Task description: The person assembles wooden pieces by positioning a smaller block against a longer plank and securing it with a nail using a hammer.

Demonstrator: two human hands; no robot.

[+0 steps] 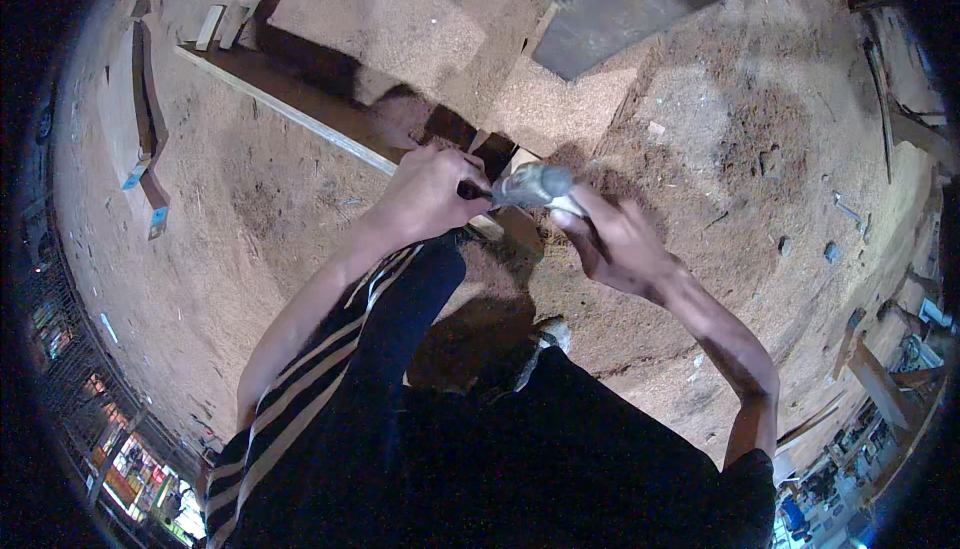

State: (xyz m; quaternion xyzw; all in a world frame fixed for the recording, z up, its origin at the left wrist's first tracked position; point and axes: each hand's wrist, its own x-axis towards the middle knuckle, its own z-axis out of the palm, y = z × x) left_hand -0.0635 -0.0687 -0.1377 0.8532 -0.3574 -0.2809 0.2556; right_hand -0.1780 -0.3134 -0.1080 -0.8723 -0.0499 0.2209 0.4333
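Grasping a hammer (pixel 537 185) in our right grip (pixel 622 241), we hold it just beside our left grip (pixel 432 187), which curls over a long wooden plank (pixel 310 123); whether it pinches anything, we cannot tell. The plank slants away leftward across the dirt floor (pixel 720 349), two short wood blocks (pixel 210 27) at its far end.

The long, straight wooden plank (pixel 290 112) is coloured pale tan. Right of it, a rounded metal hammer head (pixel 535 185) is toned grey; below it, a black cloth garment (pixel 310 379) is striped with cream; left of it, narrow brown wooden boards (pixel 124 104) are tipped with blue.
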